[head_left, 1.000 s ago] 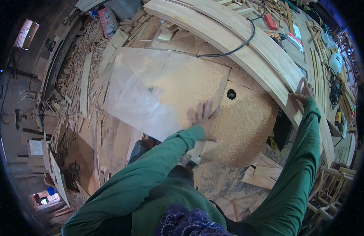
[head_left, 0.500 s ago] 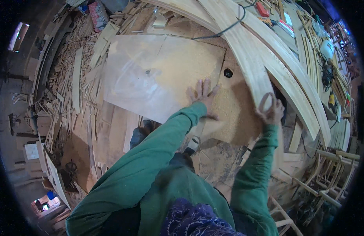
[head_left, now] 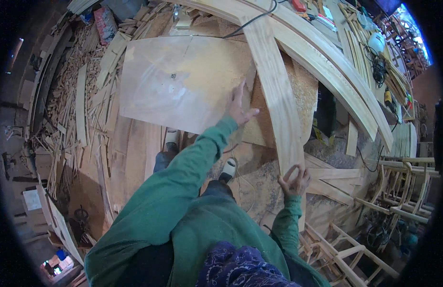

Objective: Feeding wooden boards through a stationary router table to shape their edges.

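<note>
A long, pale wooden board (head_left: 278,95) lies slantwise across the sawdust-dusted worktop (head_left: 183,57), its near end reaching toward me past the top's front edge. My right hand (head_left: 296,182) has thumb and fingers closed about that near end. To the left of the board, my left hand (head_left: 239,111) is stretched out over the worktop, fingers straight and thumb apart, holding nothing. Whether its palm touches the surface I cannot tell. The board hides part of the top's right side.
Long curved boards (head_left: 326,52) sweep across the back right, with a black cable (head_left: 250,21) over them. Offcuts (head_left: 73,105) pile up at the left. Wooden frames (head_left: 408,191) stand at the lower right, and loose boards (head_left: 331,179) lie beside my right hand.
My right hand has drawn the board toward me, and the board has swung across the worktop, away from the curved boards. My left hand has lifted its spread fingers and shifted slightly left.
</note>
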`<state>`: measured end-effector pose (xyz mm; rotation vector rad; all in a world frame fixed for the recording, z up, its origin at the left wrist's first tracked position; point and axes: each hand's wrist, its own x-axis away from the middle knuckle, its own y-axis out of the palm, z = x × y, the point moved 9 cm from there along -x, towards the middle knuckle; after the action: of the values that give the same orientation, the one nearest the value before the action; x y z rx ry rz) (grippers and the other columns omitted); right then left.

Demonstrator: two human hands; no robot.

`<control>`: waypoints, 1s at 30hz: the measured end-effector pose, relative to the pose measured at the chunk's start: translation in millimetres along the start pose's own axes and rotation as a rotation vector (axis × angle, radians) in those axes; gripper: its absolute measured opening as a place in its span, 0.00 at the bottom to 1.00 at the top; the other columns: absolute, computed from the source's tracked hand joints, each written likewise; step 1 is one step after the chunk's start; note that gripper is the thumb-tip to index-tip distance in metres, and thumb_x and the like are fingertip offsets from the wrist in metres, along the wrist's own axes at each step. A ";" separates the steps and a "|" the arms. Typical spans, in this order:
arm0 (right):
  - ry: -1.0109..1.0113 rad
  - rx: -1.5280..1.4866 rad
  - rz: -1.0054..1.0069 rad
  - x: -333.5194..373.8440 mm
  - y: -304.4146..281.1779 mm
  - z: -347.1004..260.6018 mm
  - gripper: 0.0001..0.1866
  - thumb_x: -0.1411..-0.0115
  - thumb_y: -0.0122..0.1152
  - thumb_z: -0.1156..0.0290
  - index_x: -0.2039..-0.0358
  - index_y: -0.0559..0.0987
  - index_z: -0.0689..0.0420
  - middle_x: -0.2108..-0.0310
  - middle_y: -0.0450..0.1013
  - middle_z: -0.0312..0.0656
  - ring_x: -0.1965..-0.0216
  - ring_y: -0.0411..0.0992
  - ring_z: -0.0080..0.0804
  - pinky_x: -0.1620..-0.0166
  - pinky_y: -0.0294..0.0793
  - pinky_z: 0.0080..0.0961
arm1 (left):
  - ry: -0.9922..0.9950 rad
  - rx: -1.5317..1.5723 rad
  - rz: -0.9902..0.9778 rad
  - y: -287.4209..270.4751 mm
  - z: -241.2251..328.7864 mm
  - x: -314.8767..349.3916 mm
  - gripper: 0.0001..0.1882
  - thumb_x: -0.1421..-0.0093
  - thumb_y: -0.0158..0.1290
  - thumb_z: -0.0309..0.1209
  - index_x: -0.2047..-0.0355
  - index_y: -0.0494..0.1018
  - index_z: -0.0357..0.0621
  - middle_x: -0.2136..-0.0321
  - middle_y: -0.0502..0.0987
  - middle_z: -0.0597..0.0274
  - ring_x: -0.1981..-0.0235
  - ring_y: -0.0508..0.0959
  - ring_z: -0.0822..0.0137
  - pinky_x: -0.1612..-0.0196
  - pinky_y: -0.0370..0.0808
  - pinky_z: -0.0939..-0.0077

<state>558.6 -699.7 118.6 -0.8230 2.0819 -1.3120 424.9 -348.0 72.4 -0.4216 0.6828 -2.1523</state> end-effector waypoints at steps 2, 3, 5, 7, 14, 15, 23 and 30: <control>0.029 0.066 -0.004 30.5 -5.9 11.3 0.44 0.65 0.77 0.53 0.47 0.69 0.51 0.46 0.62 0.60 0.47 0.62 0.63 0.45 0.64 0.55 | 0.056 0.296 0.121 -1.2 4.6 37.4 0.54 0.52 0.67 0.49 0.29 0.49 0.54 0.36 0.61 0.38 0.35 0.64 0.46 0.35 0.63 0.57; 0.030 0.055 -0.013 44.4 -8.2 16.1 0.44 0.65 0.77 0.53 0.47 0.69 0.51 0.46 0.62 0.60 0.47 0.62 0.63 0.45 0.64 0.55 | -0.063 0.349 0.018 12.9 -4.7 56.9 0.45 0.50 0.66 0.46 0.35 0.58 0.50 0.43 0.68 0.41 0.43 0.71 0.51 0.42 0.69 0.63; 0.073 0.124 -0.060 67.7 -9.0 28.9 0.44 0.67 0.78 0.53 0.47 0.70 0.52 0.46 0.62 0.61 0.46 0.62 0.64 0.44 0.63 0.56 | -0.166 0.430 -0.170 39.5 -9.2 98.9 0.30 0.47 0.64 0.42 0.47 0.71 0.43 0.55 0.78 0.47 0.56 0.79 0.59 0.53 0.76 0.68; 0.079 0.106 -0.121 88.2 -8.6 37.8 0.45 0.67 0.78 0.53 0.47 0.69 0.52 0.45 0.62 0.62 0.44 0.61 0.65 0.43 0.63 0.57 | -0.123 0.515 -0.303 62.9 -0.6 141.8 0.22 0.45 0.63 0.40 0.55 0.76 0.39 0.64 0.81 0.52 0.62 0.81 0.62 0.57 0.78 0.69; 0.032 0.150 -0.135 108.9 -11.3 53.3 0.46 0.69 0.77 0.53 0.48 0.67 0.53 0.45 0.62 0.62 0.43 0.59 0.65 0.41 0.62 0.57 | -0.173 0.352 -0.706 122.4 -17.6 233.3 0.23 0.43 0.63 0.44 0.53 0.77 0.42 0.63 0.81 0.61 0.62 0.79 0.69 0.55 0.76 0.71; 0.043 0.153 -0.148 103.5 -8.8 57.5 0.46 0.69 0.77 0.52 0.48 0.67 0.53 0.45 0.63 0.63 0.43 0.60 0.65 0.41 0.62 0.57 | -0.141 0.335 -0.673 121.6 -18.8 231.4 0.24 0.43 0.63 0.45 0.53 0.77 0.42 0.64 0.81 0.60 0.63 0.79 0.69 0.56 0.76 0.71; -0.116 0.053 -0.086 -10.3 16.5 51.5 0.44 0.65 0.77 0.52 0.47 0.70 0.55 0.44 0.66 0.59 0.44 0.64 0.59 0.40 0.62 0.51 | -0.275 0.582 -0.567 104.1 -31.7 180.4 0.19 0.40 0.60 0.39 0.53 0.76 0.42 0.67 0.82 0.58 0.69 0.80 0.71 0.65 0.78 0.75; -0.191 0.096 -0.074 -43.5 -2.1 15.8 0.44 0.64 0.77 0.52 0.46 0.70 0.51 0.43 0.64 0.55 0.41 0.61 0.59 0.39 0.61 0.51 | -0.403 0.789 -0.519 94.4 -41.5 171.7 0.23 0.37 0.60 0.36 0.48 0.71 0.34 0.62 0.79 0.57 0.65 0.82 0.68 0.68 0.82 0.78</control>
<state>599.4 -677.8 119.7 -0.9516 1.8420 -1.3064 357.0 -519.1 -6.5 -0.6038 -0.5607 -2.4818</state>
